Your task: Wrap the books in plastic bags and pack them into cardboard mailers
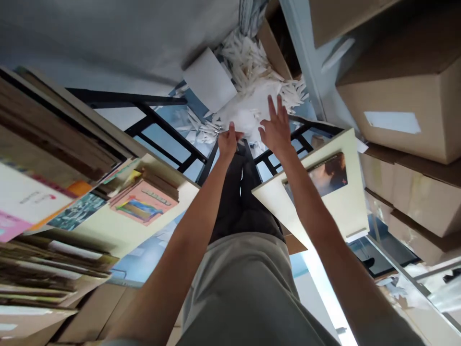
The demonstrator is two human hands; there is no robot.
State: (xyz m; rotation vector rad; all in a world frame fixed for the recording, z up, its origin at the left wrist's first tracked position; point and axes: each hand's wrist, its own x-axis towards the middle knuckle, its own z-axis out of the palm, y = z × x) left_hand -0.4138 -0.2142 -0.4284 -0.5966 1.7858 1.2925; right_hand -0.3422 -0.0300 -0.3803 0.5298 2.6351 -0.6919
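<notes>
My left hand (228,142) is over the near edge of a heap of thin white sticks (248,60), perhaps rolled paper. Its thumb points up and a finger reaches sideways; the other fingers are partly hidden, and I see nothing held. A small shiny spot beside it is too small to name. To its right, my right hand (276,127) is open, fingers spread, above a white sheet or bag (245,108) lying on the heap. Whether it touches the white material, I cannot tell. A flat white panel (210,80) leans at the heap's left.
Black metal frames (162,127) flank my legs. Pale boards bear books (144,199) at left and a picture-covered item (326,174) at right. Cardboard boxes (399,101) stack along the right; an opened carton (279,41) stands behind the heap. Stacked folders (46,269) fill the lower left.
</notes>
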